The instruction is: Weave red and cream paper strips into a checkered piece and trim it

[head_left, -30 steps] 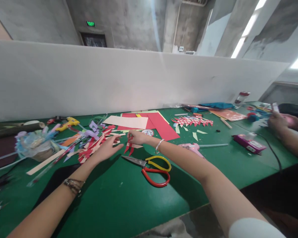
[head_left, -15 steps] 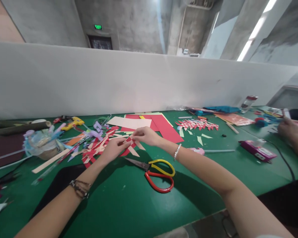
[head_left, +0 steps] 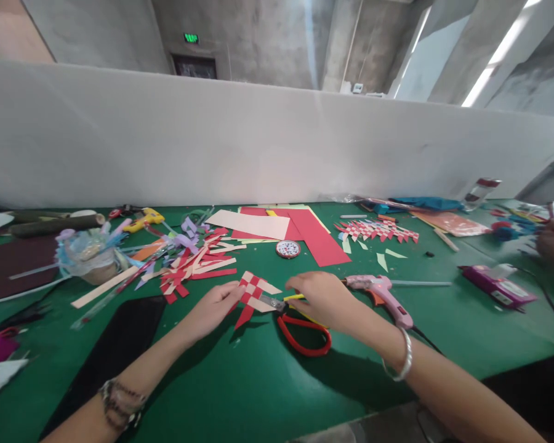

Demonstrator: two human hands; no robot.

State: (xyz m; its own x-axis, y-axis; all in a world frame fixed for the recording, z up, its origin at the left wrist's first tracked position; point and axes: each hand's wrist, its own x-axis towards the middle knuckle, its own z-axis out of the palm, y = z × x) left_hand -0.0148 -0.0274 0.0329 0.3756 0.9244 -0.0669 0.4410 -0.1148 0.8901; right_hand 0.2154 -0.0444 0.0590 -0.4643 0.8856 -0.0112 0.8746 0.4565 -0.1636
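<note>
Left hand (head_left: pixel 212 307) pinches a woven paper piece (head_left: pixel 253 294) while right hand (head_left: pixel 321 299) closes over scissors (head_left: pixel 300 323); loose strips could slip apart.

A green lit exit sign (head_left: pixel 191 38) hangs above the doorway, its characters unreadable.

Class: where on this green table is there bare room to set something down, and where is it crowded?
Bare: the near edge of the table below the scissors, and the patch between the glue gun and purple box. Crowded: the paper strips at left.
</note>
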